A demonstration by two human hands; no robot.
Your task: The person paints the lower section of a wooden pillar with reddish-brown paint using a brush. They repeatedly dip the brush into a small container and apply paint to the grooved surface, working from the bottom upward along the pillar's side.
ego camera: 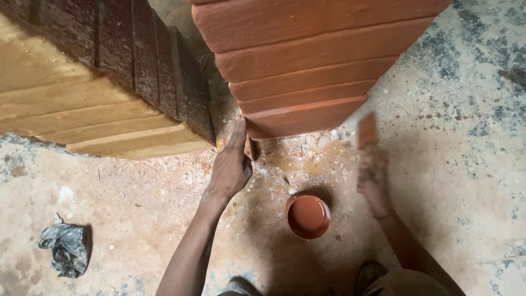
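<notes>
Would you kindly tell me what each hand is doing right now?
Left hand: open, fingers flat against the bottom edge of the red-painted wooden boards.
Right hand: closed, blurred, holding a paint-covered brush.

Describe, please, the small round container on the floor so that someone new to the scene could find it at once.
Start at the stack of reddish-brown painted boards at the top middle, then drop to the dusty concrete floor below it. There, between the left hand and right hand, sits a round tub of reddish-brown liquid. It is the only round, liquid-filled thing; the crumpled dark bag lies far left.
</notes>
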